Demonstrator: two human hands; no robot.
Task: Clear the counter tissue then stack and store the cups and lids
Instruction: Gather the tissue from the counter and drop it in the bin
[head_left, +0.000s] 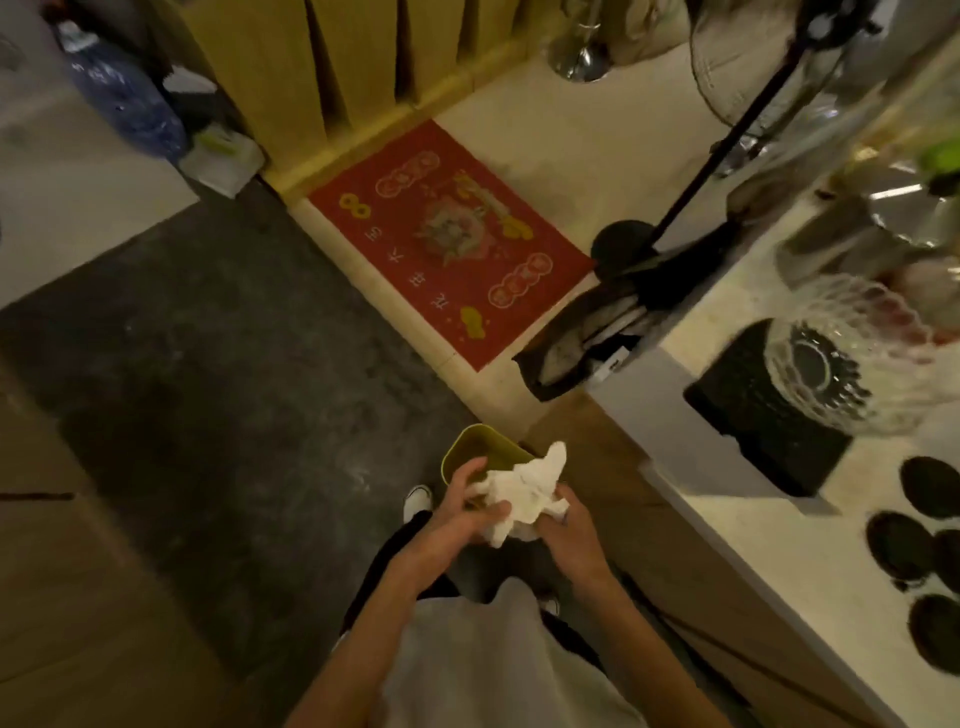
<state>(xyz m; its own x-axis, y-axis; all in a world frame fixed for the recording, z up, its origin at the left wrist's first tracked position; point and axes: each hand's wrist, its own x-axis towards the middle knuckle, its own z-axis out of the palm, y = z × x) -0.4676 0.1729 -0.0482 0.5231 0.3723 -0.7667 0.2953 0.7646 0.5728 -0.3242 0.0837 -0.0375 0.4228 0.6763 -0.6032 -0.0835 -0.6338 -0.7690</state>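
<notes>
White tissue (519, 491) sits crumpled between both hands, fingers (470, 478) clenched around it.

The red mat (451, 244) bears Chinese characters, too blurred to read.

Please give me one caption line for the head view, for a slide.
Both hands, left hand and right hand, crumple white tissue above a yellow-green bin.

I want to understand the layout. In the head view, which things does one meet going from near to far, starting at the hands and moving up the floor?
Hands with the tissue → green bin → red mat → wooden panels.
</notes>
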